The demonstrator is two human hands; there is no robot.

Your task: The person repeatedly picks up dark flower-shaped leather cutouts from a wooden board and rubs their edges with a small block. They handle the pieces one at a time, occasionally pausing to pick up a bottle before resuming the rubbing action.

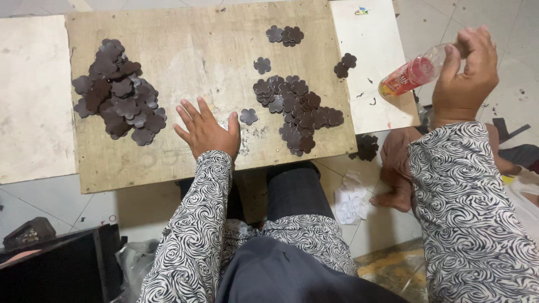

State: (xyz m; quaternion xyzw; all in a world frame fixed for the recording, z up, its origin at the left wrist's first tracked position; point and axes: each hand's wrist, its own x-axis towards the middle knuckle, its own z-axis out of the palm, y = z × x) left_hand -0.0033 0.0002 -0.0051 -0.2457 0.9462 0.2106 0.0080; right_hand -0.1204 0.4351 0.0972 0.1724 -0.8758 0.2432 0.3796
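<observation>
Fingers of my left hand (206, 132) spread flat on the bench (185, 50); my right hand (464, 73) grips the red-labelled bottle (412, 73) at two o'clock; flower cutouts (295, 109) lie at one; I judge steady tilting best.

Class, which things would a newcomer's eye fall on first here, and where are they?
Two heaps of dark flower-shaped cutouts lie on the wooden board: a left pile and a centre pile. The left hand rests flat between them. The right hand grips a red bottle, tilted, at the right.
</observation>
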